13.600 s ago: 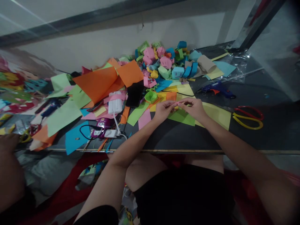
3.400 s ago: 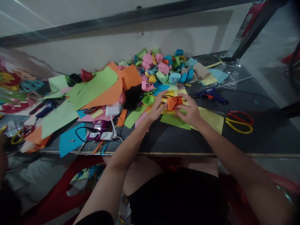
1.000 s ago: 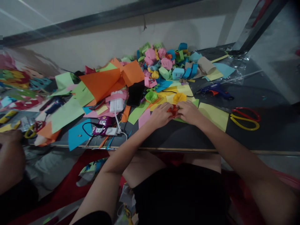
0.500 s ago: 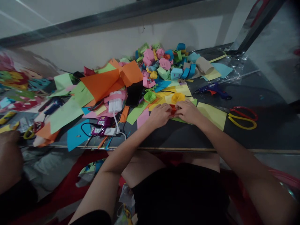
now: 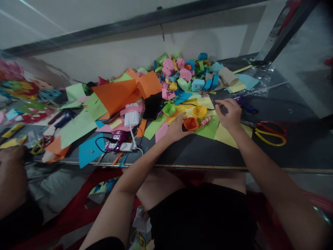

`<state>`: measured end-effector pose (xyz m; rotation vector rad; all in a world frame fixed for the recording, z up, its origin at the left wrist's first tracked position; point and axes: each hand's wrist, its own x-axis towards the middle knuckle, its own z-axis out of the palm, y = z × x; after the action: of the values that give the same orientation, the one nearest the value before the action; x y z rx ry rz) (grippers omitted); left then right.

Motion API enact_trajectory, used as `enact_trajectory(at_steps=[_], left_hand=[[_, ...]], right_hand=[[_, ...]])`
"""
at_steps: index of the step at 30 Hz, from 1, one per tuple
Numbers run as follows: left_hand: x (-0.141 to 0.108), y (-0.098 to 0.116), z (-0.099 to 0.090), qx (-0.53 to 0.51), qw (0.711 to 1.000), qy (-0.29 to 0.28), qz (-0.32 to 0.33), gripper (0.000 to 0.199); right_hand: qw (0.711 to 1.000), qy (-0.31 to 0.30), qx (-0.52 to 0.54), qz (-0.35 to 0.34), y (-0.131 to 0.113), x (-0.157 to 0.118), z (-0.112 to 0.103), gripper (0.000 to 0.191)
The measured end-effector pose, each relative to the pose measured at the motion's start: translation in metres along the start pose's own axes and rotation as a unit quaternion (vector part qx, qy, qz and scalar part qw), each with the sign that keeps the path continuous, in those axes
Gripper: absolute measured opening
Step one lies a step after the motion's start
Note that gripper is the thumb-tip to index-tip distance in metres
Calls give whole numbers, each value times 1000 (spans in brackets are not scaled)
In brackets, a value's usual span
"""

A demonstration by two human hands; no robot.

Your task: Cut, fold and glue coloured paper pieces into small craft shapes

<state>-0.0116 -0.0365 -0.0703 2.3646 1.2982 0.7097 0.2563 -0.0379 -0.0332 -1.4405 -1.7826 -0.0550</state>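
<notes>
An orange paper cup (image 5: 191,124) stands on the table, with a yellow cup (image 5: 199,111) behind it and a green one (image 5: 169,109) to the left. My left hand (image 5: 178,129) rests beside the orange cup, fingers apart and holding nothing. My right hand (image 5: 230,110) is raised over the sheets near the blue glue gun (image 5: 246,103). Its fingers are curled, and whether anything is between them is too small to tell. A small pink curled piece (image 5: 205,121) lies right of the orange cup.
Folded paper shapes (image 5: 185,74) are heaped at the back. Red and yellow scissors (image 5: 270,133) lie at the right. Paper sheets, a black phone (image 5: 151,106) and a purple power strip (image 5: 116,140) cover the left. Another person's hand (image 5: 11,154) is at the far left.
Both hands have come away from the orange cup, which now shows with the pink piece. My right hand has moved right and up; my left hand has opened slightly beside the cup.
</notes>
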Motion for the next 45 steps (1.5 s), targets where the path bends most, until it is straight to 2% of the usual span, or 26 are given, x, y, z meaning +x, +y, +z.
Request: enact_trajectory(at_steps=[2, 4, 6, 7, 9, 10, 12, 14, 18, 22, 26, 28, 30, 32, 35, 38, 45], left_hand=[[-1, -1, -2, 2, 1000, 12, 4, 96], [2, -4, -6, 9, 999, 39, 17, 91], [11, -8, -10, 4, 996, 78, 30, 85], [17, -9, -12, -4, 994, 99, 34, 84], [31, -12, -14, -33, 990, 132, 36, 85], [38, -12, -13, -49, 988, 143, 34, 85], [48, -11, -10, -76, 984, 156, 31, 80], [53, -10, -4, -96, 982, 161, 26, 73], [50, -12, 11, -131, 978, 160, 22, 67], [44, -20, 20, -173, 975, 142, 15, 69], [44, -24, 25, -208, 968, 135, 31, 71], [45, -22, 26, -222, 966, 130, 30, 73], [45, -19, 26, -238, 962, 127, 32, 75], [43, -15, 25, -251, 959, 123, 43, 76], [39, -9, 23, -250, 959, 119, 53, 74], [35, -4, 22, -244, 962, 115, 43, 71], [32, 3, 22, -236, 967, 93, 23, 71]], right_hand=[[999, 3, -29, 29, 12, 7, -8, 31], [993, 27, -74, 89, 29, 18, -19, 38], [971, 63, -136, 186, 46, 30, -30, 57], [954, 63, -172, 236, 54, 36, -35, 66], [920, -16, -232, 316, 65, 44, -41, 78], [904, -75, -248, 340, 69, 46, -43, 76], [882, -175, -257, 353, 72, 45, -43, 61], [883, -214, -252, 332, 72, 41, -39, 48], [908, -147, -244, 306, 68, 32, -31, 45], [916, -34, -181, 357, 59, 33, -32, 55], [912, -6, -122, 391, 54, 36, -35, 47], [925, 28, -101, 365, 52, 34, -35, 39], [949, 78, -73, 298, 47, 31, -33, 35], [969, 95, -44, 222, 38, 27, -30, 33], [988, 48, -55, 133, 23, 21, -24, 35], [993, -2, -96, 68, 12, 15, -15, 40], [993, -38, -109, 32, 9, 10, -3, 45]])
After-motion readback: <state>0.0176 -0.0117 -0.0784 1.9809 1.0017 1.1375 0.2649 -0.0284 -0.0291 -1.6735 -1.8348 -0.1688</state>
